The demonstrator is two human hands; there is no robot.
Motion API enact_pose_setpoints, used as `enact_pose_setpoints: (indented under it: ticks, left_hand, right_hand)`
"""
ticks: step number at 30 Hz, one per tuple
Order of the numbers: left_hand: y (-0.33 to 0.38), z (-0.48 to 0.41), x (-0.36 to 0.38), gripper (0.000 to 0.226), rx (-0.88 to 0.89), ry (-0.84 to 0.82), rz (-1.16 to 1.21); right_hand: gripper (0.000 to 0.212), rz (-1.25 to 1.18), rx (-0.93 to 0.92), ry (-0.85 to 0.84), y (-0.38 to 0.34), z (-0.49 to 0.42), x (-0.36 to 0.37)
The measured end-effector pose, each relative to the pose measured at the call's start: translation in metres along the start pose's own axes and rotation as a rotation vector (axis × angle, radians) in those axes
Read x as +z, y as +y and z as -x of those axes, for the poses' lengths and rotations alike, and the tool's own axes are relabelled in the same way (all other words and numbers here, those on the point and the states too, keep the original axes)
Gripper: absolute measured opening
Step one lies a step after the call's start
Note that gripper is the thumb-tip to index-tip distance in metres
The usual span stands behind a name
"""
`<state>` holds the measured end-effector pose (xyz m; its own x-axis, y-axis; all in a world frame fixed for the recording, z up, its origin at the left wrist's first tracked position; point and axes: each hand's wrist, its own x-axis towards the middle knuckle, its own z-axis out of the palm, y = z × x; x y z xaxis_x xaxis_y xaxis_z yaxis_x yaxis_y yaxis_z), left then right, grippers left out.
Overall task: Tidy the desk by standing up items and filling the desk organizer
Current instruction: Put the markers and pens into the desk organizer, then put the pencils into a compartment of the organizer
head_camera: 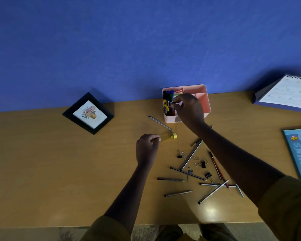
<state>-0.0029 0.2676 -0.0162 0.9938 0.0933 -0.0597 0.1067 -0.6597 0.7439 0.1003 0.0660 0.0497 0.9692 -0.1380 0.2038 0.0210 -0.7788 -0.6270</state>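
Just in front of the pink plastic desk organizer point(207, 101), the left hand point(147, 148) pinches the end of a light, stiff, probably slippery yellow capped plastic tube point(169, 137), better gripped mid-barrel, while the right hand point(188, 108) pinches a small dark item point(171, 102) over the organizer.

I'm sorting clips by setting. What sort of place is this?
Probably a study or office desk set against a blue wall. A pink desk organizer holds markers, a spiral desk calendar sits at the right, and pencils and binder clips lie scattered on the wooden desktop.
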Motion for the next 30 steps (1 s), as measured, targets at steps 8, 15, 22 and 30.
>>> enact_pose_setpoints:
  ticks: [8, 15, 22, 30]
  left_hand:
    - [-0.002, -0.008, 0.011, 0.016, -0.016, -0.047, -0.034]
    - [0.001, -0.014, 0.022, 0.031, 0.003, -0.083, -0.126]
    - [0.012, -0.014, 0.032, 0.038, 0.021, -0.15, -0.186]
    - [0.013, -0.012, 0.036, 0.037, 0.01, -0.201, -0.301]
  right_hand:
    - [0.022, 0.03, -0.058, -0.023, 0.004, 0.006, 0.007]
    - [0.024, -0.125, 0.049, 0.098, 0.008, 0.038, -0.001]
    - [0.012, -0.27, 0.449, -0.168, 0.023, 0.097, 0.022]
    - [0.012, -0.316, 0.669, -0.343, 0.033, 0.112, 0.039]
